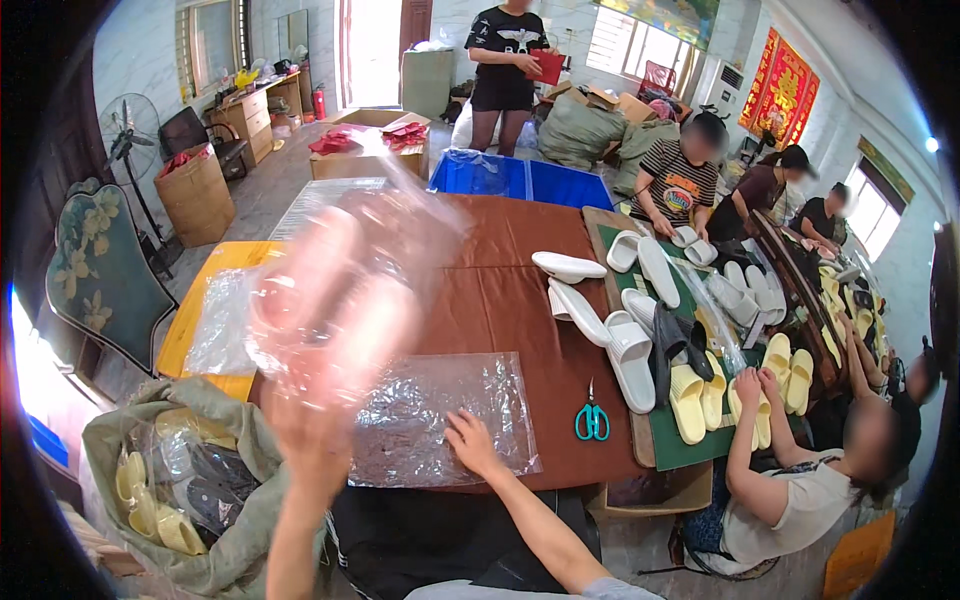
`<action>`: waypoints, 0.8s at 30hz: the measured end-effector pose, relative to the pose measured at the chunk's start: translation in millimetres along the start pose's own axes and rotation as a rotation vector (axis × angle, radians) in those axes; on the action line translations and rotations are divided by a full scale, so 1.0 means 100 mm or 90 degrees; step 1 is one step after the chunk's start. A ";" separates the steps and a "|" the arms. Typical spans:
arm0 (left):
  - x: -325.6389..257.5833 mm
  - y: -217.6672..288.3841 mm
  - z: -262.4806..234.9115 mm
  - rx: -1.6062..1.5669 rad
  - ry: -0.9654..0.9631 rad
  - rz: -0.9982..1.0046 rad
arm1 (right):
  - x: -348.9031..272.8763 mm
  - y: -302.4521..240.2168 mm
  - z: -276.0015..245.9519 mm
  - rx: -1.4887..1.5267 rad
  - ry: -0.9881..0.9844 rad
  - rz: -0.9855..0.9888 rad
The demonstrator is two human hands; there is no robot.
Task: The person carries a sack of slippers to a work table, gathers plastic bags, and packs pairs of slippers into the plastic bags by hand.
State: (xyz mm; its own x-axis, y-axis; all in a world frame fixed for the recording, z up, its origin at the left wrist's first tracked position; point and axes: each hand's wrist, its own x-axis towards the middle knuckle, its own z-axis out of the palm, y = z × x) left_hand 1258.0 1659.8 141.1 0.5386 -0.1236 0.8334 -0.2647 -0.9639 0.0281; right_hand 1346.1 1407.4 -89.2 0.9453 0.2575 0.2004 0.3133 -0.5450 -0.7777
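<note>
So the person's left hand (312,435) is up in the air, closed around the bottom end of a clear plastic bag (345,290) with something pinkish inside, probably slippers, but it's motion-blurred so hard to say for sure. The bag's long axis runs up and to the right from the grip, tilting away over the brown table (500,290). The right hand (470,445) is flat on the table, fingers spread, pressing down on a stack of empty clear bags (440,415) near the front edge; it isn't gripping anything, just resting on top. That stack sits just to the right of and below the lifted bag, so the right hand is the nearer one to it. There's decent bare tabletop beyond the stack, then white slippers (600,320) and teal scissors (592,420) off to the right, well apart from both hands. To the left, past the table edge, there's a yellow board (215,265) with more plastic on it, and lower down an open sack (190,490) of yellow slippers beside the left forearm. Other people are working at the far right end.
</note>
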 end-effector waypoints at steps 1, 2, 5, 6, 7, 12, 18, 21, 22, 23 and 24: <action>-0.06 0.18 0.15 -0.055 -0.045 0.048 | 0.03 0.10 0.00 0.081 0.026 0.016; -0.28 0.28 0.27 -0.061 -0.085 0.079 | 0.08 0.05 -0.03 0.289 -0.032 0.167; -1.13 0.33 0.65 -0.122 -0.277 0.152 | 0.08 0.10 -0.12 0.789 -0.056 0.323; -1.19 0.42 0.75 -0.124 -0.381 0.188 | 0.02 0.42 -0.17 0.814 0.012 0.477; -1.20 0.43 0.74 -0.108 -0.492 0.211 | 0.01 0.46 -0.18 0.814 0.013 0.480; -1.02 0.58 0.80 -0.362 -0.527 0.099 | -0.15 1.11 -0.41 0.741 0.115 0.382; -1.34 0.33 0.75 -0.323 -0.514 0.096 | -0.06 -0.01 -1.17 0.076 0.393 0.112; -1.33 0.31 0.75 -0.318 -0.439 -0.023 | -0.12 -0.26 -1.33 -0.089 0.194 -0.060; -1.31 0.33 0.74 -0.292 -0.394 -0.076 | -0.15 -0.23 -1.34 -0.067 0.119 -0.064; -1.38 0.31 0.81 -0.255 -0.396 -0.115 | -0.19 -0.20 -1.29 -0.015 0.083 0.036; -1.39 0.32 0.84 -0.266 -0.393 -0.181 | -0.23 -0.14 -1.22 0.038 0.047 0.134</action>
State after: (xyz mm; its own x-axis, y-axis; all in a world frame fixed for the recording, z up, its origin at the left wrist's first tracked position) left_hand 1242.0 1625.9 -20.2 0.9438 -0.1119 0.3111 -0.2626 -0.8252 0.5000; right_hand 1331.0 1311.8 -10.3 0.9941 0.0823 0.0711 0.1042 -0.5321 -0.8402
